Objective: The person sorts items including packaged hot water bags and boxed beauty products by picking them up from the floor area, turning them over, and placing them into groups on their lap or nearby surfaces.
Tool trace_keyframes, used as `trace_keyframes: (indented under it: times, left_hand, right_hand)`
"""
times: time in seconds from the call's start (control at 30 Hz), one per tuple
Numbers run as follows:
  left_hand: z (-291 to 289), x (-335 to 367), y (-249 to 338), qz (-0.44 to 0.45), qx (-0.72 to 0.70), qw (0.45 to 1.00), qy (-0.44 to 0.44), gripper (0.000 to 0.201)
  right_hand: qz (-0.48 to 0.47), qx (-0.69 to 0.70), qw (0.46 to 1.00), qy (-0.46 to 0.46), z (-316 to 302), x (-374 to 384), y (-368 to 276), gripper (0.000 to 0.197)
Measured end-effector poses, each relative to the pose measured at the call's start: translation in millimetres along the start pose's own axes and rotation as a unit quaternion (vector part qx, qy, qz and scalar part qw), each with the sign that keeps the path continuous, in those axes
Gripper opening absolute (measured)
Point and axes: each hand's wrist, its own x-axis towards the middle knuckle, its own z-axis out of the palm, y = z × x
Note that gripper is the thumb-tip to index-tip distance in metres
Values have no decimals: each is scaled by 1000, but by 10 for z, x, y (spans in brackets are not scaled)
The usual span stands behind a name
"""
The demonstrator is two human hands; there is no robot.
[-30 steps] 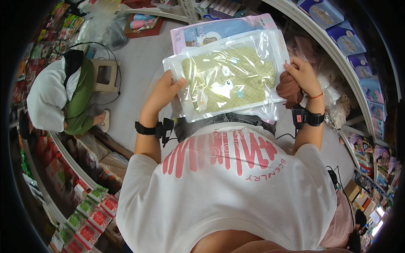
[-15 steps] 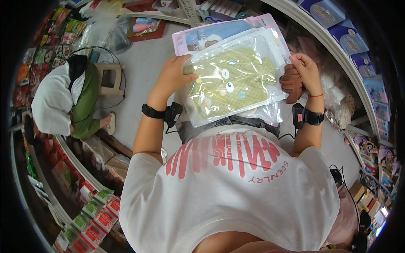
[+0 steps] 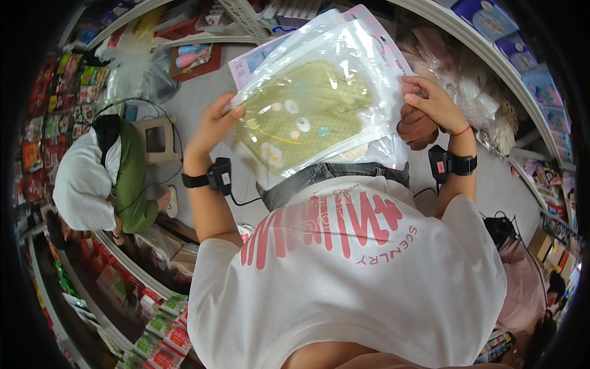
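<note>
A clear plastic package of green waffle-textured cloth with a cartoon face lies on top of a small stack in front of my waist. A pink-edged package shows from beneath it, fanned out at the far side. My left hand pinches the green package's left edge between thumb and fingers. At the stack's right edge my right hand is closed on the packages. A brown coiled fabric bundle hangs just under that hand; whether the fingers also hold it is hidden.
To the left, a person bends over beside a beige plastic stool. Shelves of small packets curve along the left; blue boxes line the right shelf. Clear bags lie below it. A red box sits on the floor ahead.
The green package has swung leftward and tilted, with its top spread away from the packs beneath. My left hand has moved left and slightly down with its edge; my right hand stays near its place.
</note>
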Motion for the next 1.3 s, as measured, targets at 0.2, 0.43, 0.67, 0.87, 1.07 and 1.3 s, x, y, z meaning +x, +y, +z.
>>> trace_keyframes:
  times: [0.2,0.43,0.67,0.87,1.07,1.3]
  left_hand:
    - [-249,-8,-288,-60,141,988,-1,32]
    - [23,-24,-548,27,190,981,36,50]
    - [102,-55,-351,-24,171,985,11,36]
    - [120,-171,-118,-8,240,967,85,26]
    - [217,-56,116,87,176,970,146,39]
    - [475,364,87,54,288,956,15,61]
  right_hand:
    - [4,25,999,-37,51,-33,-289,48]
    - [1,20,995,-94,202,37,-351,43]
    - [-21,42,999,-22,392,184,-339,27]
    - [-91,-28,992,-82,337,209,-332,22]
    - [17,165,984,-70,-179,107,-218,15]
    - [84,217,973,-6,-128,-73,403,27]
